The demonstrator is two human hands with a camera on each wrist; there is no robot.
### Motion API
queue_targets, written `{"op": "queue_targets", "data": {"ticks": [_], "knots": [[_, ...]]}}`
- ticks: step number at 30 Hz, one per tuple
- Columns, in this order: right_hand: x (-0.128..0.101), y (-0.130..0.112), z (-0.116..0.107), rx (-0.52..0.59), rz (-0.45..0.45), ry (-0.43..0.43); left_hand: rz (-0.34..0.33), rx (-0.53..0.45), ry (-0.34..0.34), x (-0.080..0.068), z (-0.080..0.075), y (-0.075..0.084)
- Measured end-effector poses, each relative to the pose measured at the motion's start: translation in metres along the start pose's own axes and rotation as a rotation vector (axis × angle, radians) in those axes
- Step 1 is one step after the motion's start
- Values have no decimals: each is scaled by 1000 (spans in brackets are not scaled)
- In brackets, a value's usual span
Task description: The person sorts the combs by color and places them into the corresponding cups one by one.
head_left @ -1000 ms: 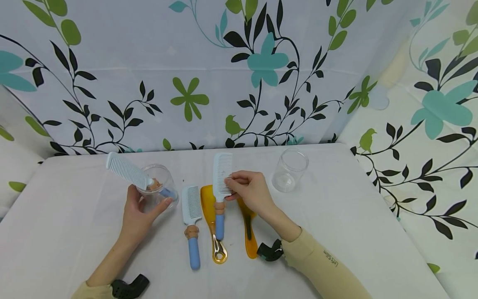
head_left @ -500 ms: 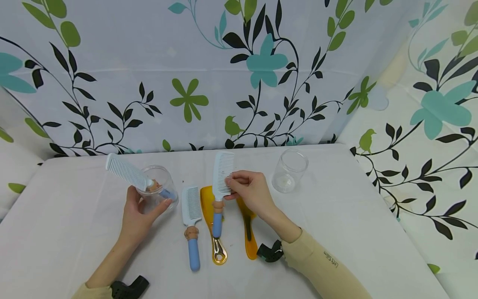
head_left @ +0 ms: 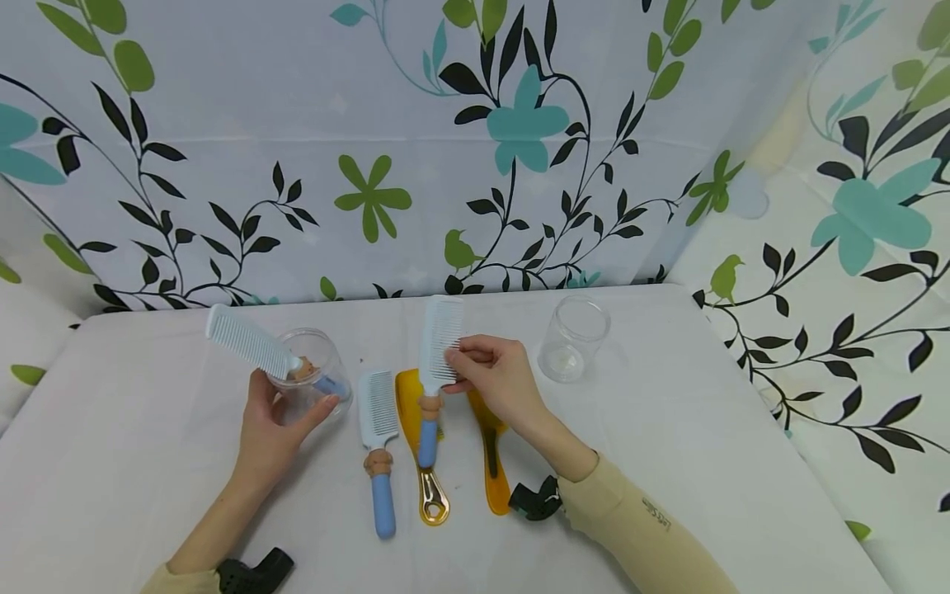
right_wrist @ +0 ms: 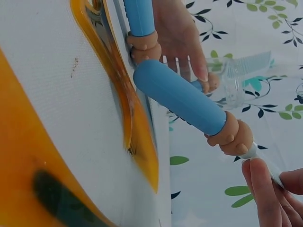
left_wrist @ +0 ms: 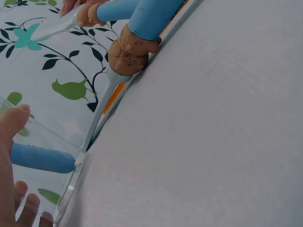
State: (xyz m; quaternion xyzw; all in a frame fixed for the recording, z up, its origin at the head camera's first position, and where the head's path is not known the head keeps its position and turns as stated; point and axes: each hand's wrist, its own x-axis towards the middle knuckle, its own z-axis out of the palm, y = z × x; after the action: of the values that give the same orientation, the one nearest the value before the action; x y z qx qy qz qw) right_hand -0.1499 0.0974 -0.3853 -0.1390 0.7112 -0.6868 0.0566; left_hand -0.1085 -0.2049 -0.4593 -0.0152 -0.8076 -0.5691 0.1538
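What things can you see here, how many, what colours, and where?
White table: one, white, across the front.
Leafy backdrop: panels hard to count, pale with green, turquoise and black, around the table.
Clear jars: two, see-through, one left, one right.
Combs: three, light blue with blue handles; one in the left jar, one on the table, one held up.
Long-handled tools: two, orange, mid-table.
Wrist devices: two, black, near the cuffs.
Sleeves: two, beige, bottom.
Left hand: one, bare, holding the left jar.
Right hand: one, bare, pinching a comb.
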Motion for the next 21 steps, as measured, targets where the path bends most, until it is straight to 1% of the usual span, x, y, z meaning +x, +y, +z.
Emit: {"op": "queue_targets", "data": {"ticks": [11, 16, 21], "knots": [[2, -8, 1, 4, -50, -4, 6, 11, 2, -1, -1, 1], [3, -12, 1, 15, -75, -2, -4, 5, -1, -2, 0, 4], [4, -14, 3, 16, -95, -3, 5, -5, -2, -2, 0, 4]]}}
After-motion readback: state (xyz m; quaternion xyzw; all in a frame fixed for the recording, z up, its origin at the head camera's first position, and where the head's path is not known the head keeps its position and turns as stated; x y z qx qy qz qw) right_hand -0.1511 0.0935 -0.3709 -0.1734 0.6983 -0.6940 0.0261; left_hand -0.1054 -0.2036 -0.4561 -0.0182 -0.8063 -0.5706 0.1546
